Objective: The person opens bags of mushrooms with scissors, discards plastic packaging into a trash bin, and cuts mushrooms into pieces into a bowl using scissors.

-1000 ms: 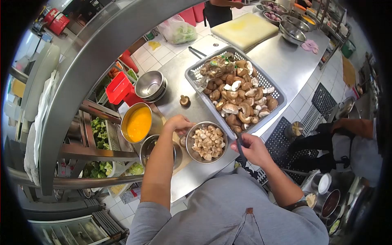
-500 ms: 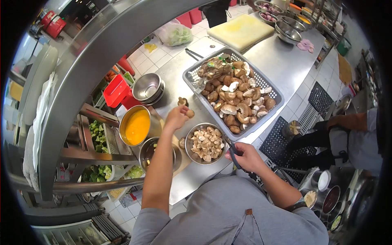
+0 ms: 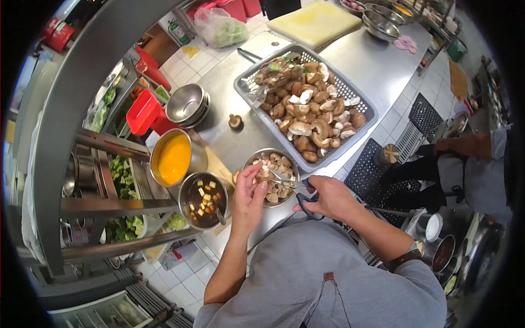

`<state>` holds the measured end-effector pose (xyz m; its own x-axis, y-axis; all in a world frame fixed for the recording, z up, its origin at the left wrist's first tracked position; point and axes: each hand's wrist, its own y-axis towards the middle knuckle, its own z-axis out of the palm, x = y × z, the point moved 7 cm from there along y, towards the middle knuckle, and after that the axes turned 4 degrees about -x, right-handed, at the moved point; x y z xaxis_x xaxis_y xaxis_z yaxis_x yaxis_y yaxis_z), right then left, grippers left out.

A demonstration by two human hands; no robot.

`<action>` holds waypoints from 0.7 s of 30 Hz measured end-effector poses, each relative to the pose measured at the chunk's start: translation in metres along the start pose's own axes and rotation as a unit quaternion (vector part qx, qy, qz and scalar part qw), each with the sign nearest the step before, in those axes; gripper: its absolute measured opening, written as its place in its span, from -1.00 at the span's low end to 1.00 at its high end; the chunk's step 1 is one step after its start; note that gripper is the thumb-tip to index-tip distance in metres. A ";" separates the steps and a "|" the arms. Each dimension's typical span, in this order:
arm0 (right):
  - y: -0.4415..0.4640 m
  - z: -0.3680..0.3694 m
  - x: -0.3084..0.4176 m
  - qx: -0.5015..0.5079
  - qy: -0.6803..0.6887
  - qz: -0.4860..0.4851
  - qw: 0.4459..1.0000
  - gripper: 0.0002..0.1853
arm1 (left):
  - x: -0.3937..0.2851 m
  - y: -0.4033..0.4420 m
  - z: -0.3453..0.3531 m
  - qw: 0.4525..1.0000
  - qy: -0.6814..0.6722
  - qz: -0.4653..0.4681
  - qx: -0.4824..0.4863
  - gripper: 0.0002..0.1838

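1. Our L hand (image 3: 249,205) is closed to a pinch on a small brown mushroom pc (image 3: 264,174), partly hidden by our fingers, held over the round shiny steel bowl (image 3: 298,174).
2. Our R hand (image 3: 332,198) is wrapped round the dark-handled metal scissors (image 3: 291,183), w/ blades parted and pointing at the L fingertips. Main risk: a nicked finger or thumb, b/c metal and skin sit so close.
3. The mushroom pc is small and prob. slick; a weak pinch could let it twist, so we'd get an uneven cut or a dropped pc.
4. The bowl holds a heap of pale tan chopped mushroom pcs (image 3: 281,160), and neither hand steadies it. A wrist bump could slide it along the flat grey steel counter (image 3: 377,71) or spill bits near our edge.
5. Just L of our hand is the round steel pot (image 3: 185,190) of dark liquid w/ yellow cubes. A stray elbow or stray bit could splash it; same for the deep steel pot (image 3: 199,159) of orange-yellow liquid behind it.
6. The grey perforated plastic basket (image 3: 342,143) of brown mushrooms stands just beyond the bowl, so reaching across w/ blades parted could snag its rim.
7. One whole brown mushroom (image 3: 235,122) lies loose on the counter; an arm sweep could roll it off.
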<state>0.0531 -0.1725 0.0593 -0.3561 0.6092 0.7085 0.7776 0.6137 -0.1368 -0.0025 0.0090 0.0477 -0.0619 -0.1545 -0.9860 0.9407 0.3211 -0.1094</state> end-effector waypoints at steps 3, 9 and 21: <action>0.000 0.006 0.001 -0.001 -0.008 -0.019 1.000 -0.40 | 0.005 -0.008 -0.004 0.997 0.052 0.051 -0.030 -0.50; -0.005 0.006 0.005 0.005 -0.043 -0.024 0.999 -0.44 | 0.014 -0.021 -0.008 0.998 0.039 0.016 -0.045 -0.35; -0.007 0.021 0.001 -0.028 -0.039 -0.035 0.998 -0.44 | 0.015 -0.039 0.002 0.993 0.077 0.034 -0.081 -0.41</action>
<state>0.0365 -0.1655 0.0466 -0.4472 0.6046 0.6592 0.7769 0.6277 -0.0485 -0.0394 -0.0079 0.0373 -0.0623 0.0133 -0.9980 0.8793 0.4737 -0.0486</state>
